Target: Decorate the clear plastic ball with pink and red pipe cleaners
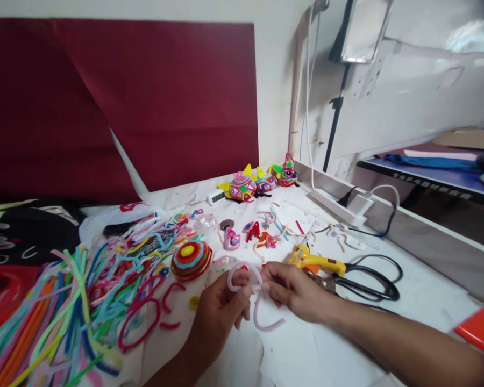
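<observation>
Lilac pipe cleaner (256,318), looped, tail curved

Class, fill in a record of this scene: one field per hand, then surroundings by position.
Left hand: pinches a pale pink strip bent into a loop
Right hand: pinches it at the loop's right side
Left of hands: striped ball, heap of multicoloured strips
Right of hands: yellow glue gun
Far back: three colourful ornaments, small digital display

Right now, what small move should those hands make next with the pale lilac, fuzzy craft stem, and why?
Perhaps the right hand should tuck in the loose end of the pale lilac, fuzzy craft stem: the left hand seems to steady its loop, while that curved end dangles free below.
</observation>
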Tool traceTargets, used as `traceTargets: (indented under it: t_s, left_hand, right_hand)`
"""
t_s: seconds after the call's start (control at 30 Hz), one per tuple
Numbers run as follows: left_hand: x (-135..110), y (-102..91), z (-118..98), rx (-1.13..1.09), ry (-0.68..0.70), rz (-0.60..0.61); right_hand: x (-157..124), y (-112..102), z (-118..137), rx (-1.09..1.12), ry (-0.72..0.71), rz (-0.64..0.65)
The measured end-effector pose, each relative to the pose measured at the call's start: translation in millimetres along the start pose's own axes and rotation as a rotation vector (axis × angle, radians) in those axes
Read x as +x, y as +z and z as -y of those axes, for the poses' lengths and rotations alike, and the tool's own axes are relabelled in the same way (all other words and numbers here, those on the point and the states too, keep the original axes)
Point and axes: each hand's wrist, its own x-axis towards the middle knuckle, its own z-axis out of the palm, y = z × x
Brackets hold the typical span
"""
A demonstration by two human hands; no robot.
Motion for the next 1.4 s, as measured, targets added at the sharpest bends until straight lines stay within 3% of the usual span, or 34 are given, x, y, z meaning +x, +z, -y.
traceTargets:
  t_s: [0.17,0.47,1.4]
  left_hand:
    - [-1,6.2,-4,-0.04,-0.046,-0.035]
    - [-1,7.8,-6,0.129,-0.093,-0.046]
    - [1,5.4,8,-0.011,-0.104,-0.004]
  right_hand:
    - [1,-1,1,0.017,0.001,0.02]
    - [2,-1,0,0.064,0.005,0.024]
    - [1,-1,3,0.127,0.028,0.026]
